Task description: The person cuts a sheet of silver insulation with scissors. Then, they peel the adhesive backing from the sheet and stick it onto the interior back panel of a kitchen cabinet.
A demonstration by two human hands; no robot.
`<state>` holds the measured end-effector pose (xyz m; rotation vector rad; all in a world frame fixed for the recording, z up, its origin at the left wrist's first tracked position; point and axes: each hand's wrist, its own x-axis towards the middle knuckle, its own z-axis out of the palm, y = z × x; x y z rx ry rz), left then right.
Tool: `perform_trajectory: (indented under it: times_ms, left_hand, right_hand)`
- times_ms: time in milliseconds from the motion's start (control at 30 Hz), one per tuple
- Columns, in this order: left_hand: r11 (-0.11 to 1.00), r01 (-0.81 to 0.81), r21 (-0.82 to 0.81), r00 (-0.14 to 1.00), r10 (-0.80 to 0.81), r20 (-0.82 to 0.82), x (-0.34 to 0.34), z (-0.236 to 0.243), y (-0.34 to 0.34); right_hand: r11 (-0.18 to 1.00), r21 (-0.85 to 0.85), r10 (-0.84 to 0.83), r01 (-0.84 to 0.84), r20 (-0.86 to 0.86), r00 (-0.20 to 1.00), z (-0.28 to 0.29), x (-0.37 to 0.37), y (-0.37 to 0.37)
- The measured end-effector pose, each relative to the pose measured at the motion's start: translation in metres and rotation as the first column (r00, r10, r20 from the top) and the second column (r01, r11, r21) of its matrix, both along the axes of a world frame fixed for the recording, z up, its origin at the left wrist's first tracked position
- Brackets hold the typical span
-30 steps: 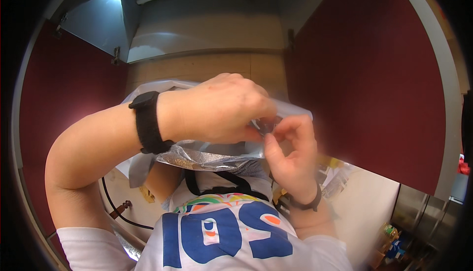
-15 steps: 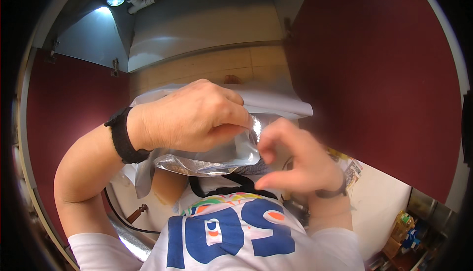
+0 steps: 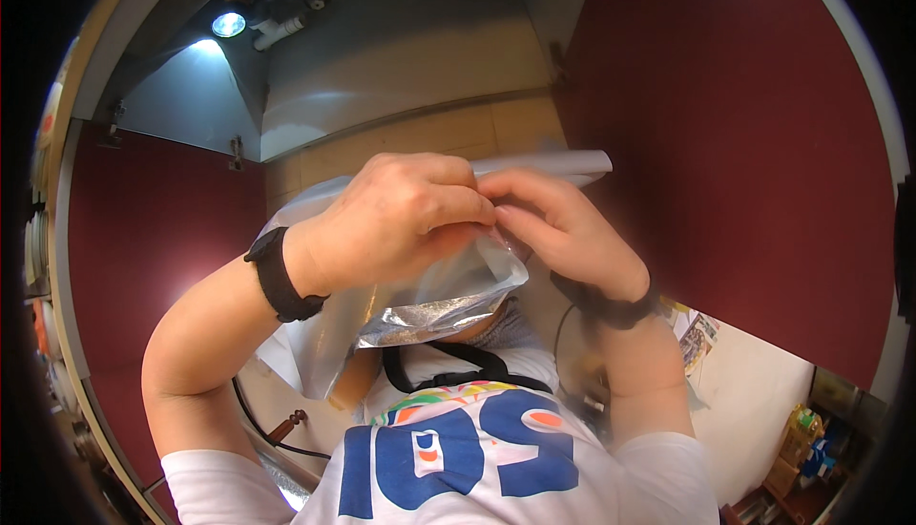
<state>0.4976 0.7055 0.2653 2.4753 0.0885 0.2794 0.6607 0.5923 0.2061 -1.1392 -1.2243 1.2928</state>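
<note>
In front of my torso, a shiny silver foil sheet [image 3: 439,313] hangs in loose folds, with a pale, dull side and a bright metallic side showing. Its far part is curled into a pale roll [image 3: 582,164] that sticks out to the right. My left hand [image 3: 396,215] is closed in a pinch at the sheet's upper edge. Fingertips touching it, my right hand [image 3: 577,243] pinches the same edge. The exact spot they grip is partly hidden behind the fingers. Each wrist wears a black band.
An open cupboard surrounds the work, with a dark red door [image 3: 706,143] at right and another red door [image 3: 153,229] at left. A lit lamp [image 3: 229,24] and white pipe [image 3: 277,33] are inside at far left. Shelved items [image 3: 806,439] stand at lower right.
My right hand has moved up and left to the left hand, and its spread fingers have closed on the foil sheet. The sheet's hanging folds have shifted slightly right.
</note>
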Motion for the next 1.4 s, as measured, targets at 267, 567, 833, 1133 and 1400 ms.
perform_trajectory:
  times_ms: [267,567,833,1133,1400]
  left_hand:
    - [0.996,-0.039,-0.085,0.999,0.040,0.008,0.000,-0.008,0.006]
    - [0.891,-0.347,-0.293,0.934,0.300,-0.194,0.013,-0.005,0.004]
    - [0.803,-0.333,-0.494,0.943,0.277,-0.185,0.020,-0.015,0.009]
    - [0.926,-0.329,-0.185,0.936,0.346,0.070,0.019,-0.021,0.001]
    - [0.960,-0.279,0.040,0.936,0.262,0.235,0.020,-0.023,-0.005]
  right_hand:
    - [1.000,0.018,-0.012,0.011,0.030,0.999,-0.001,0.004,0.005]
    - [0.962,0.230,-0.243,0.148,0.469,0.849,0.032,-0.001,-0.002]
    - [0.908,0.286,-0.407,0.305,0.437,0.802,0.019,0.002,0.002]
    - [0.921,0.110,-0.389,0.374,0.206,0.898,0.009,0.005,0.002]
    - [0.902,0.085,-0.430,0.423,0.098,0.897,0.007,0.004,0.002]
